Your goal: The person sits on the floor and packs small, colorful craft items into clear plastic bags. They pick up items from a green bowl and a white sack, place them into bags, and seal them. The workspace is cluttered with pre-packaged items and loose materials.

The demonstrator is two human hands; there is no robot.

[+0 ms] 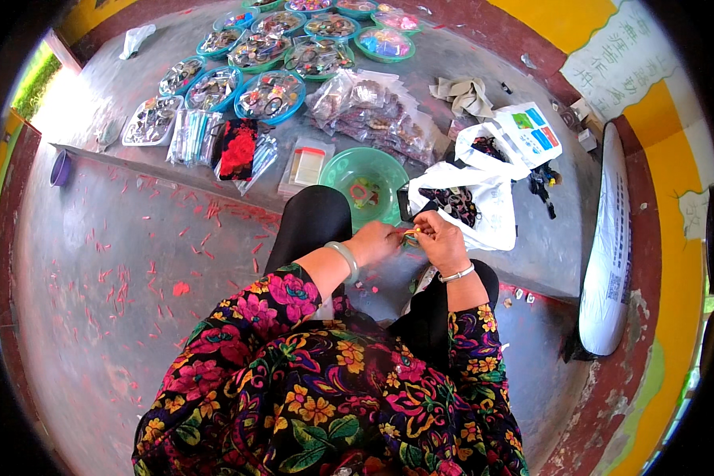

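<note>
Between my two hands, above my knees, is a small colourful band [409,236] with yellow and greenish parts. My right hand [443,241] pinches it between thumb and fingertips. The closed fingers of my left hand [375,243] meet it from the other side; the hand is slightly blurred. Just beyond stands a translucent green basin [343,170] with several colourful rings [362,193] at its bottom. Right of the basin, an open white bag [496,208] holds dark patterned items [452,202].
Bowls of small goods [270,97] crowd the raised floor ahead, beside clear plastic packets [373,111]. A second white bag [523,135] lies at the right. A purple bucket [61,169] stands far left. A long white sack [607,262] leans at the right wall. Red scraps [123,278] litter the floor.
</note>
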